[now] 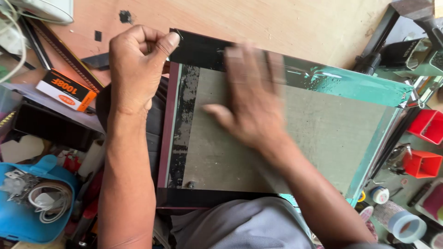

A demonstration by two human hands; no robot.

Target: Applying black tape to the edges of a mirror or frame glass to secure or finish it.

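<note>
A framed panel point(323, 133) lies face down in front of me, with a grey-green backing board, dark frame edges and shiny teal tape along its top and right sides. My left hand point(136, 64) is closed at the panel's top-left corner, pinching the end of a black tape strip point(198, 53) between thumb and forefinger. My right hand point(251, 97) is blurred and lies flat, fingers spread, pressing on the tape and board near the top middle.
An orange-and-white small box point(64, 90) lies at the left. A blue tray point(32, 207) with hardware and cord is at the lower left. Red plastic bins point(427, 138) and tape rolls point(406, 226) sit at the right, on a wooden bench point(277, 23).
</note>
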